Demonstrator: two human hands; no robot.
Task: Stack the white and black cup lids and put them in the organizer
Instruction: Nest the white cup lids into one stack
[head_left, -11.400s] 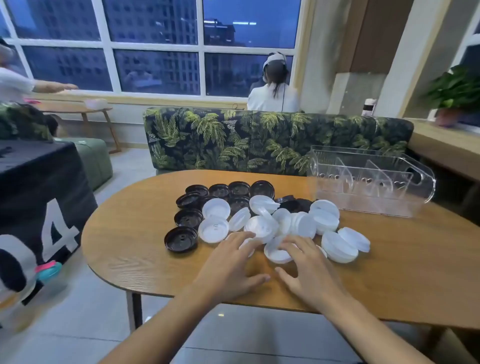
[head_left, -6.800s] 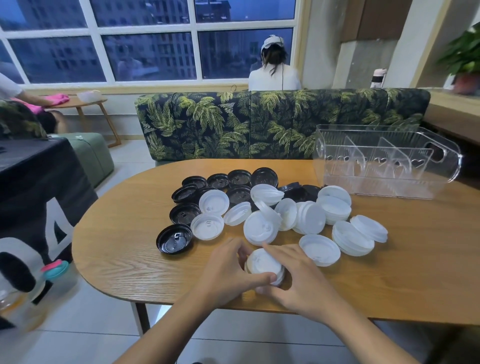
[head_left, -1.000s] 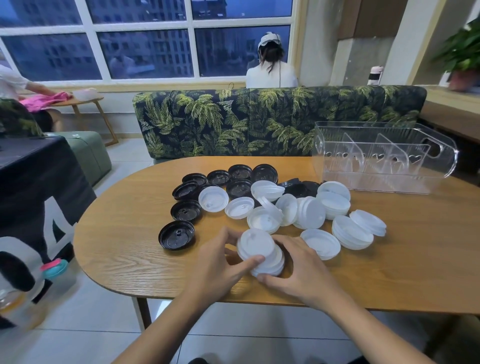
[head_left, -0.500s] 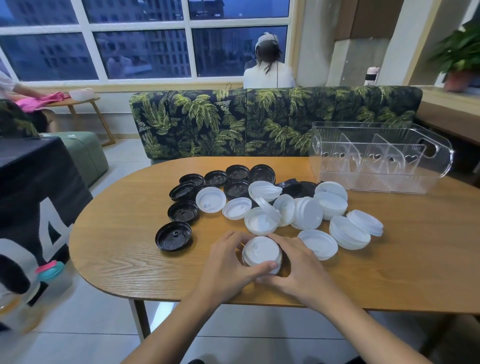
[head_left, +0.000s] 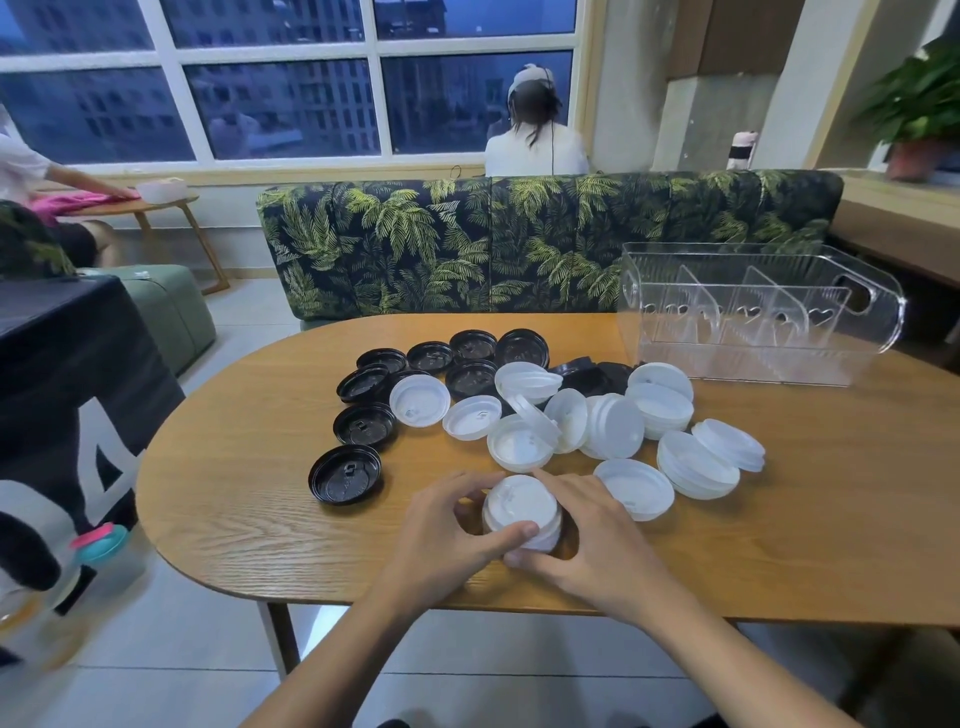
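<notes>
Clasping white lid stack (head_left: 521, 506) two-handed

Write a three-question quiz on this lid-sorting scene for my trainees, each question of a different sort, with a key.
1. True or false: the clear organizer already holds lids.
2. What do the left hand and right hand grip between them? A. a stack of white lids B. a paper cup C. a pen
3. Fill in: the lid nearest the left end of the table is coloured ____.
Key: 1 false, the clear organizer is empty; 2 A; 3 black, a single black lid.
</notes>
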